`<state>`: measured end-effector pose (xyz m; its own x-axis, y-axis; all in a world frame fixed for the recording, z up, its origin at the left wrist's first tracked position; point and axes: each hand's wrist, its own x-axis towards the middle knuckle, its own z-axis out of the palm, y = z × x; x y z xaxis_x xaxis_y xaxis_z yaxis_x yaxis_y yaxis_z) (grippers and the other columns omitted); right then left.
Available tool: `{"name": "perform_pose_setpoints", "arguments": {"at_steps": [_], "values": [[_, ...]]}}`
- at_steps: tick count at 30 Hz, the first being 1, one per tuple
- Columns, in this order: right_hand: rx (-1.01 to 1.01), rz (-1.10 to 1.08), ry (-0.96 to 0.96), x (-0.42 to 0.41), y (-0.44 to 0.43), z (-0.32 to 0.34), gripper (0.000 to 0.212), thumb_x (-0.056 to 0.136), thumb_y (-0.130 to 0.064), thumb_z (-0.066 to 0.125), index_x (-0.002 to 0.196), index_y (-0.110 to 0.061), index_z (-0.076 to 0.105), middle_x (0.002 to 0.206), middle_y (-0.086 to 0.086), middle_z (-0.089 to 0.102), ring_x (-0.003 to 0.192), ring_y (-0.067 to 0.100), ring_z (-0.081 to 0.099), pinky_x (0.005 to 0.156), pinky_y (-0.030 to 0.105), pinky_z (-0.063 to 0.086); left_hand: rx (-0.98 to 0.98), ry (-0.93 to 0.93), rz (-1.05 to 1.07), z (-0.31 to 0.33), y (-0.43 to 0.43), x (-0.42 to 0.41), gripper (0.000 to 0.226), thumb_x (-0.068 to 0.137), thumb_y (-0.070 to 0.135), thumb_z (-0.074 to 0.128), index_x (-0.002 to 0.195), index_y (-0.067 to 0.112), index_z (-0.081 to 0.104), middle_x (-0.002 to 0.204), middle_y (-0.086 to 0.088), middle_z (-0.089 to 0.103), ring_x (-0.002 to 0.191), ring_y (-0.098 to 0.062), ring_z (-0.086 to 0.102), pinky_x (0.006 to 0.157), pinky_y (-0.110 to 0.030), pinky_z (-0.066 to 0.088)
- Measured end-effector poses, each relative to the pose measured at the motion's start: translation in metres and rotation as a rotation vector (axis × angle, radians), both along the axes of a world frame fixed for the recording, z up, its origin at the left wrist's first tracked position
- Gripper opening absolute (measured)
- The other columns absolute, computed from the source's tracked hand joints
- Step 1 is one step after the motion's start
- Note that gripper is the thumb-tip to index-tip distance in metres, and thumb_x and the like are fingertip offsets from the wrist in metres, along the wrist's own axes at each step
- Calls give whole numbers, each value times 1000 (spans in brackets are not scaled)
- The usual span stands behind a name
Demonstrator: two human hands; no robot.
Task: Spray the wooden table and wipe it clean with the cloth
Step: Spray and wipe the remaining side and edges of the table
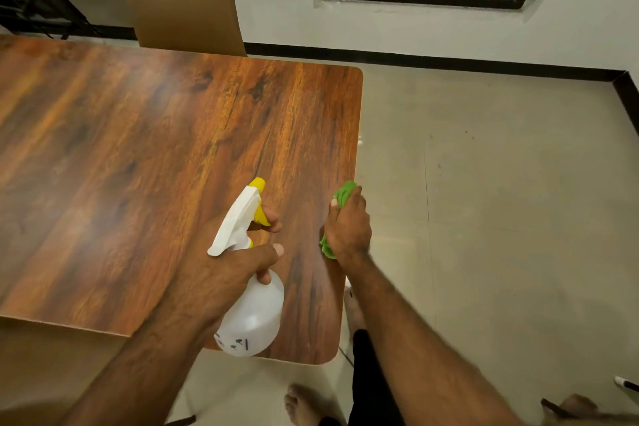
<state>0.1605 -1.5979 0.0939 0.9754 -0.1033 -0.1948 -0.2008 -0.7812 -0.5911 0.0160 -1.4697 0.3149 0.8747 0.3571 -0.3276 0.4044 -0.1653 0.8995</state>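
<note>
Left hand gripping spray bottle, right hand clutching cloth on table

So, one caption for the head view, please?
Left hand holds spray bottle over wooden table; right hand grips green cloth.

A: Surface?
B: Wooden tabletop, reddish-brown grain, dark knots, rounded corners, glossy sheen at left.
A: Anything on it?
B: Green cloth, bunched, close to the right edge, gripped under the right hand.
A: Below?
B: Pale floor; tan chair at the tabletop's far edge, bare foot by the near corner.
</note>
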Motion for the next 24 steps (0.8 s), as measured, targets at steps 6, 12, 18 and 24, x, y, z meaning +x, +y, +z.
{"name": "perform_pose_setpoints", "arguments": {"at_steps": [6, 12, 18, 24], "values": [[25, -9, 9, -103, -14, -6, 63, 105, -47, 36, 156, -13, 22, 146, 7, 49, 124, 27, 56, 99, 44, 50, -11, -32, -37, 9, -1, -25, 25, 83, 6, 78, 105, 16, 68, 83, 5, 73, 55, -21, 60, 61, -17, 55], [83, 9, 42, -142, -24, 2, 63, 105, -47, 37, 157, -14, 22, 144, 5, 51, 124, 25, 56, 100, 39, 47, -61, -31, -64, 17, -9, -49, 34, 71, 23, 70, 105, 20, 68, 89, 5, 73, 56, -21, 60, 67, -25, 53], [79, -33, 81, -101, -13, 8, 65, 104, -50, 39, 155, -12, 23, 140, 8, 53, 119, 31, 59, 96, 44, 52, -38, -46, -62, 17, -11, -72, 34, 71, 24, 70, 105, 21, 69, 79, 9, 71, 56, -20, 60, 66, -20, 55], [95, -33, 65, -196, -23, 5, 61, 104, -45, 41, 153, -12, 28, 141, 6, 52, 121, 30, 57, 98, 41, 48, -47, 41, -18, 7, -7, -89, 36, 69, 32, 70, 104, 24, 70, 74, -17, 69, 66, -22, 65, 81, -34, 56]]}}
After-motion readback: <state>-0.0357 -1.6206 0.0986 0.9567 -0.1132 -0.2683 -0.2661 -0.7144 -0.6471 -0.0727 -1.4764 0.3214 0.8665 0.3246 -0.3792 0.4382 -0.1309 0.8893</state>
